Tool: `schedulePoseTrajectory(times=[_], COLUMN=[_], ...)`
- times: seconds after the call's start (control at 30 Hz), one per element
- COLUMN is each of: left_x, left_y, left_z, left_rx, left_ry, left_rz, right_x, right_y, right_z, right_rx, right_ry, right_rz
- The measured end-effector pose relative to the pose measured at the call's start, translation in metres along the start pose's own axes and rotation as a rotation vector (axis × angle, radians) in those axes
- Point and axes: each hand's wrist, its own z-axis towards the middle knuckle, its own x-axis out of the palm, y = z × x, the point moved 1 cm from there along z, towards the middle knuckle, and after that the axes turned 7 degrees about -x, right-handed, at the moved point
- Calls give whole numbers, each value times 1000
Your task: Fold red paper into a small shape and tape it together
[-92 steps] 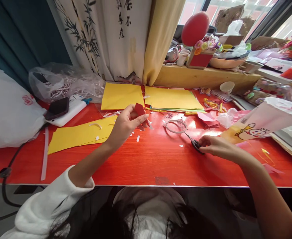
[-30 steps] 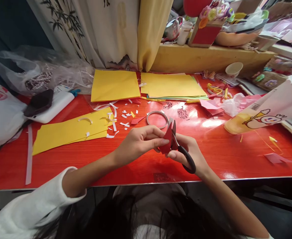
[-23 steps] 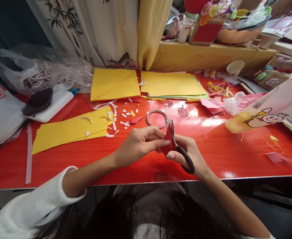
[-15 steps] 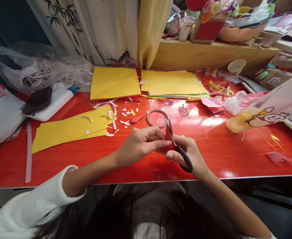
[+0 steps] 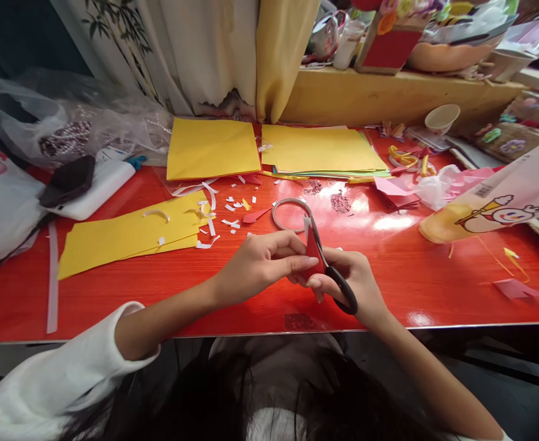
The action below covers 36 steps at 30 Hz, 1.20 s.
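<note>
Between the thumb and fingers of my left hand point(image 5: 269, 266) is a small folded red paper point(image 5: 314, 252), held upright near the table's front edge. My right hand point(image 5: 354, 282) grips black-handled scissors point(image 5: 343, 291), whose blades point away from me and lie along the paper's right edge. My right thumb is close to the paper's lower end. Just beyond my hands a roll of tape point(image 5: 278, 214) lies flat on the red table point(image 5: 251, 318). White paper scraps point(image 5: 229, 207) and a red scrap point(image 5: 255, 215) are left of the roll.
Yellow strips point(image 5: 113, 242) lie at the left, yellow sheets point(image 5: 214, 150) and another yellow stack point(image 5: 320, 150) at the back. A phone point(image 5: 70, 180) rests on a white box beside plastic bags. A drink cup point(image 5: 481, 205) lies tilted at the right.
The view has shifted slightly. Both hands keep nearly the same pose, and the scissor blades sit a little closer together along the red paper.
</note>
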Motion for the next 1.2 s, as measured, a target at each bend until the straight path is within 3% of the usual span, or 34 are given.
schedulePoseTrajectory(times=[0.43,0.67,1.2], left_x=[-4,-7,-11], left_y=[3,-1,-1], left_z=[2,2,4], left_rx=[-1,29,94], left_ry=[-11,-23,-87], left_rz=[30,77,150], right_x=[-7,-12,-12], right_y=[2,1,3], right_z=[-2,-6,-6], right_rx=[63,128,182], right_ry=[-14,-86,-92], right_rz=[-83,-64,-26])
